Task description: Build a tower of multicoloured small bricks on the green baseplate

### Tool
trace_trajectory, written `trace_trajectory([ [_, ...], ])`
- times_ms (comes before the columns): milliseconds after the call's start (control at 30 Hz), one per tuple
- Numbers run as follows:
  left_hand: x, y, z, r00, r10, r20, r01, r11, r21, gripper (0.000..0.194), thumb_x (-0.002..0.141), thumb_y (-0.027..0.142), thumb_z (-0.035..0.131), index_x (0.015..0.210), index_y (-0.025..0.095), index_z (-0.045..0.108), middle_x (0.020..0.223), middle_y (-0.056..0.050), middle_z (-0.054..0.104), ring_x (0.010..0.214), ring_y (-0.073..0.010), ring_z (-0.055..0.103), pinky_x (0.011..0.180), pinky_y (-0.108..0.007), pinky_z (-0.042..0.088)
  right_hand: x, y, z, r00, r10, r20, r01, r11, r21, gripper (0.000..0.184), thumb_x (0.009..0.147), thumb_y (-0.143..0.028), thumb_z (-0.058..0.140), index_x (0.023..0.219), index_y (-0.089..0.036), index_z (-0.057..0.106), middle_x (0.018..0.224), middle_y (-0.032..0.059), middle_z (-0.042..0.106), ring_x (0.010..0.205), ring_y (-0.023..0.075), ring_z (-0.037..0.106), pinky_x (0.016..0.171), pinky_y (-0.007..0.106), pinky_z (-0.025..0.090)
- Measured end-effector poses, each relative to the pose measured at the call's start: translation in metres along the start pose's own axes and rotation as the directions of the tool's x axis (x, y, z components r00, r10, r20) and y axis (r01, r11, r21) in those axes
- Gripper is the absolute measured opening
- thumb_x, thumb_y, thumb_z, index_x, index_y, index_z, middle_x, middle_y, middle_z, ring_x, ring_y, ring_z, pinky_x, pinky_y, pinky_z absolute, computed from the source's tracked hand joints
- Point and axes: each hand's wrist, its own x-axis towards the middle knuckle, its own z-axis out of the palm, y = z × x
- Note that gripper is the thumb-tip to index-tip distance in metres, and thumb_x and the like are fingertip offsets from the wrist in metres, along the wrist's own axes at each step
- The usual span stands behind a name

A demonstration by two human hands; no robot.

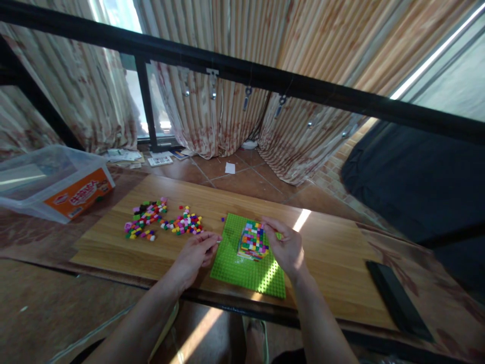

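A bright green studded baseplate [227, 263] lies on a wooden board, tilted a little to my view. On it stands a low, many-coloured block of small toy bricks [253, 240]. My left hand [197, 251] is just off the baseplate's left edge, thumb and forefinger pinched on a tiny whitish brick [219, 241]. My right hand [286, 245] is over the baseplate's right side. Its bent fingertips come together at the far right corner of the brick block; what they pinch there, if anything, is too small to make out.
Two loose heaps of small bricks, one at the left [146, 217] and one nearer [187, 222], lie on the wooden board [329, 253]. A stray purple brick [223, 219] sits beside the baseplate. A clear plastic bin [56, 182] stands left, a black flat object [397, 301] right.
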Motion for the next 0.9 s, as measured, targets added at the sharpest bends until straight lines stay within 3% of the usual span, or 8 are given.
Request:
trace_trajectory([
  [233, 0.000, -0.001, -0.001, 1.000, -0.001, 0.000, 0.001, 1.000, -0.014, 0.025, 0.065, 0.035, 0.068, 0.074, 0.014, 0.058, 0.053, 0.007, 0.042, 0.039, -0.0009, 0.026, 0.038, -0.015, 0.011, 0.004, 0.000, 0.004, 0.995, 0.089, -0.040, -0.086, 0.993, 0.074, 0.023, 0.080, -0.034, 0.058, 0.095, -0.023, 0.072, 0.095, 0.0025, 0.074, 0.093, 0.0202, 0.068, 0.084, 0.034, 0.054],
  [433, -0.001, 0.000, -0.001, 1.000, 0.002, -0.006, -0.002, 1.000, -0.006, 0.024, 0.066, 0.034, 0.068, 0.074, 0.014, 0.059, 0.051, 0.007, 0.041, 0.038, -0.0008, 0.026, 0.038, -0.016, 0.011, 0.006, 0.002, 0.005, 0.987, 0.161, -0.008, -0.158, 0.977, 0.143, 0.024, 0.076, -0.033, 0.061, 0.093, -0.022, 0.072, 0.094, 0.0034, 0.074, 0.088, 0.0202, 0.069, 0.082, 0.035, 0.055],
  [900, 0.001, -0.002, 0.000, 1.000, 0.010, 0.002, -0.010, 1.000, -0.019, 0.023, 0.066, 0.034, 0.068, 0.070, 0.014, 0.057, 0.051, 0.007, 0.041, 0.038, -0.0010, 0.026, 0.038, -0.016, 0.011, 0.006, -0.009, 0.000, 0.999, 0.040, 0.024, -0.037, 0.995, -0.094, 0.028, 0.083, -0.030, 0.054, 0.107, -0.027, 0.068, 0.097, 0.0013, 0.073, 0.094, 0.0194, 0.068, 0.085, 0.034, 0.053],
])
